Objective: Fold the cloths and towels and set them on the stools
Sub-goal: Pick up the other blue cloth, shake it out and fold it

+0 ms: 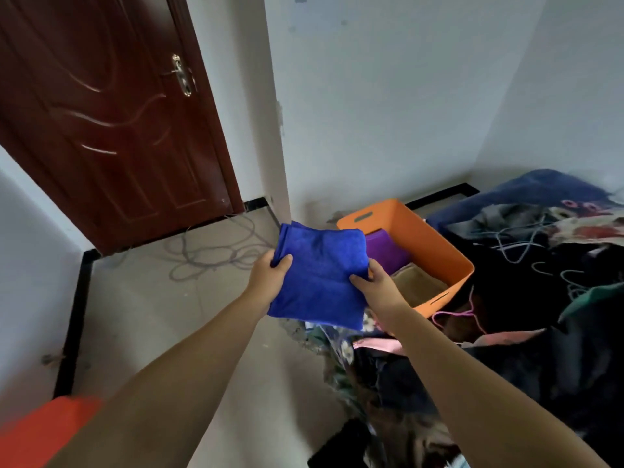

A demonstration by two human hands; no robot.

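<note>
Orange-red surface (44, 430) at lower left, nearest the camera; possibly a stool, cannot tell. Left hand (266, 278) and right hand (373, 282) each pinch a side of the folded blue cloth (320, 275), held in the air beside the orange bin (435, 244). Risk: the loose lower layers may fall open if either pinch slackens.

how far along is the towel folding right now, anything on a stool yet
Done: the blue microfibre towel already looks folded into a rough rectangle. In hand: the left hand and right hand grip its opposite edges, holding it in the air. Left: no stool with a cloth on it is in view, so placing remains. The orange plastic basket holds a purple cloth and a tan cloth, fold state unclear.
</note>
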